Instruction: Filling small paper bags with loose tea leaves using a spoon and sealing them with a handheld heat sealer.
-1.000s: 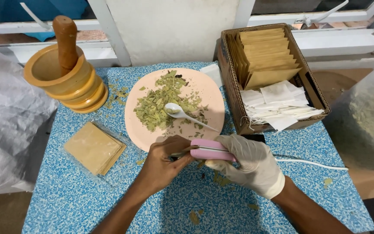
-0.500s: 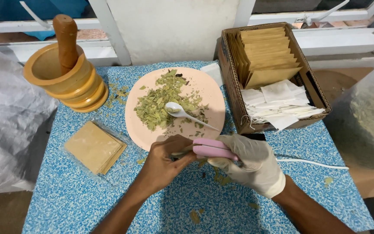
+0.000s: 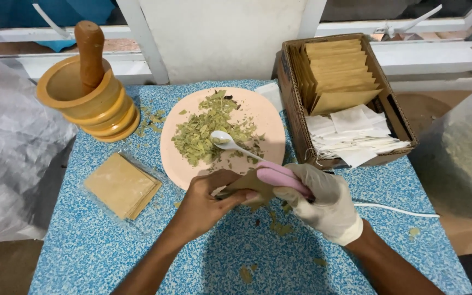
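speckled blue bench (image 3: 110, 246) below a white window frame carries everything within reach. largest, the brown cardboard box (image 3: 296, 104) stands kraft sachets upright, white paper filter bags lying flat in front. next, the round pink plate (image 3: 269, 125) spreads dried green crushed leaves (image 3: 203, 131) thin, white plastic spoon (image 3: 230, 143) resting in them. the wooden mortar with pestle (image 3: 83, 93) sits far left. bare left hand (image 3: 206, 202) pinches a small tan sachet (image 3: 249, 183); gloved right hand (image 3: 323, 202) is clenched around a smooth pink handheld sealer (image 3: 282, 176) clamping its edge.

a wooden mortar (image 3: 86, 104) with its pestle (image 3: 90, 52) upright stands at the table's (image 3: 83, 251) far left; a cardboard box (image 3: 293, 98) of paper sachets sits far right; a stack of tan squares (image 3: 121, 186) lies near the left edge
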